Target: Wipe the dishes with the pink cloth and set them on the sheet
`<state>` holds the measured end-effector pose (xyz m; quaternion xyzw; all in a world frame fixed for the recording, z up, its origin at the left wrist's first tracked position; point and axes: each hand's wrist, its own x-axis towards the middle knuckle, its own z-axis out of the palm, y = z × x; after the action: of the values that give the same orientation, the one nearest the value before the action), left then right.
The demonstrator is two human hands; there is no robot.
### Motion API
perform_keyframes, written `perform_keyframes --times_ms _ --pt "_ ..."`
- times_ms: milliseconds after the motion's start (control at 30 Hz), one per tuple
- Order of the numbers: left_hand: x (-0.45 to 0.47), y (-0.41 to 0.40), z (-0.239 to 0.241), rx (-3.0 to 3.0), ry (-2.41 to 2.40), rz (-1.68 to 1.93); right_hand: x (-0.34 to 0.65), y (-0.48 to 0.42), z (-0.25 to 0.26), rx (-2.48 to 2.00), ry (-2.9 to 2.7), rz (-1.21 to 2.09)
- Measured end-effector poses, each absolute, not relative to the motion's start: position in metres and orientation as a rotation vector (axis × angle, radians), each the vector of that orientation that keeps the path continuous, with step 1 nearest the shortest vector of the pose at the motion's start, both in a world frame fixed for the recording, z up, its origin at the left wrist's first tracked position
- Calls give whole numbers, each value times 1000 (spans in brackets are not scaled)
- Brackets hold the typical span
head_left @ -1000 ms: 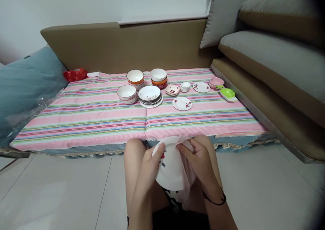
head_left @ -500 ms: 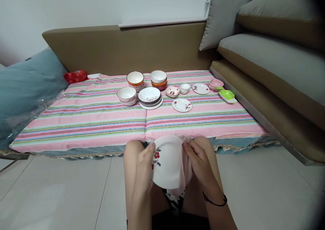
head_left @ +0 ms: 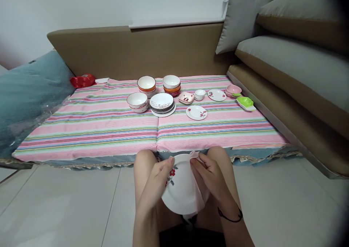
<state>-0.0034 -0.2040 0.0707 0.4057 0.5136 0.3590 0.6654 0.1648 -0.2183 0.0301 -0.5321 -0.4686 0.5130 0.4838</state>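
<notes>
Left hand [head_left: 156, 178] grips flowered plate [head_left: 181, 188] by rim; right hand [head_left: 211, 174] presses pink cloth [head_left: 200, 194] on it, mid-wipe; stacked dishes [head_left: 161, 104] wait on striped mat [head_left: 109, 130]

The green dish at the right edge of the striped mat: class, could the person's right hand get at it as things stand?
Probably not directly: the right hand is busy pressing a pink cloth on a white plate, and the green dish lies far across the mat, though nothing blocks the path.

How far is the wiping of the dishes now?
In hand: the left hand holds a white flowered plate while the right hand presses a pink cloth on it. On the striped mat stand bowls, stacked plates and small dishes; which are already wiped cannot be told.
</notes>
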Motion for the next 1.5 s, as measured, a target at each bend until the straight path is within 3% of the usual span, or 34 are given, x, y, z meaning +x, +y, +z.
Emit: perform_keyframes --times_ms 467,833,1267,1500 --pt "7 -204 59 985 1172 804 147 -218 60 -1539 -1999 477" --pt "5 -205 64 993 1242 821 165 -219 56 -1320 -1666 961" --pt "7 -204 65 945 1212 758 172 -216 40 -1254 -1397 1197" --pt "4 -202 60 950 1256 805 167 -215 45 -1302 -1394 908"
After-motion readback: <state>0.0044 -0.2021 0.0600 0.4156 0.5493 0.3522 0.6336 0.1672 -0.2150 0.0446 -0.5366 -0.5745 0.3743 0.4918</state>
